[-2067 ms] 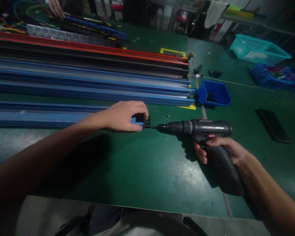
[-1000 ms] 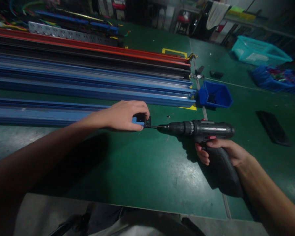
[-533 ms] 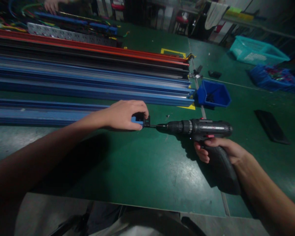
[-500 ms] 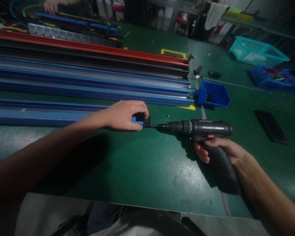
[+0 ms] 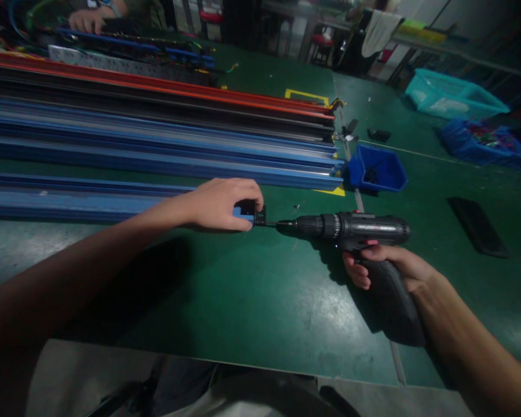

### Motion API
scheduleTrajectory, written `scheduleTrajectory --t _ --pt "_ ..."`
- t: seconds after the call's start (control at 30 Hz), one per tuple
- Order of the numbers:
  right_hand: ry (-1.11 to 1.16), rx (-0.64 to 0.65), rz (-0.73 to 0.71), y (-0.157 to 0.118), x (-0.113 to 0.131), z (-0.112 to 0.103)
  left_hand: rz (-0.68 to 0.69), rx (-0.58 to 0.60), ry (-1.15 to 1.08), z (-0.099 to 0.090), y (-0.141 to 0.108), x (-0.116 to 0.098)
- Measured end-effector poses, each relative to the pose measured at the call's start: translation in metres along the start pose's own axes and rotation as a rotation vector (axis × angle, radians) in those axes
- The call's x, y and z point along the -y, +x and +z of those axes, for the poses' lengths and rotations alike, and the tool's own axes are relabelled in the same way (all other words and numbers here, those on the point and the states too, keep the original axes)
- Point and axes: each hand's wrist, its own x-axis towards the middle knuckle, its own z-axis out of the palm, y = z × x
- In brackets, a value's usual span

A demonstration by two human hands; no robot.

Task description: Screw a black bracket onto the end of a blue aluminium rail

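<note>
My left hand (image 5: pixel 226 204) grips the right end of a blue rail (image 5: pixel 91 200), fingers curled over it. At that end sits a small black end piece (image 5: pixel 260 215), touching my fingertips. My right hand (image 5: pixel 386 263) is wrapped round the handle of a black power drill (image 5: pixel 356 227), which lies level and points left. The drill's bit meets the black end piece. A tiny screw (image 5: pixel 296 206) lies on the green table just above the bit.
More blue rails (image 5: pixel 156 147), black rails and a red rail (image 5: pixel 156 82) lie behind. To the right are a blue bin (image 5: pixel 377 168), a black flat object (image 5: pixel 477 226), a teal basket (image 5: pixel 455 95) and a blue tray (image 5: pixel 488 139). Another person's hand (image 5: pixel 89 20) is at the back left.
The other person's hand at the back left has shifted slightly, along with the wired blue strip near it. My hands, the rail and the drill hold almost the same position.
</note>
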Motion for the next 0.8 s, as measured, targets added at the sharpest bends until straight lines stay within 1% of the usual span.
scheduleTrajectory --t 0.2,0.43,0.57,0.8 --pt "-0.001 0.021 -0.009 0.0003 0.0002 0.0014 -0.009 0.001 -0.010 -0.0002 -0.0006 -0.0006" --pt "0.028 -0.001 -0.014 -0.0005 -0.0002 0.0031 -0.006 0.004 -0.008 -0.0010 0.0000 -0.0020" --pt "0.044 0.010 -0.025 -0.0005 0.0000 0.0039 -0.003 0.001 -0.004 -0.0002 0.0002 -0.0015" --pt "0.057 0.036 0.012 0.0011 -0.0008 -0.0005 0.004 -0.006 0.002 0.0010 -0.0004 0.0003"
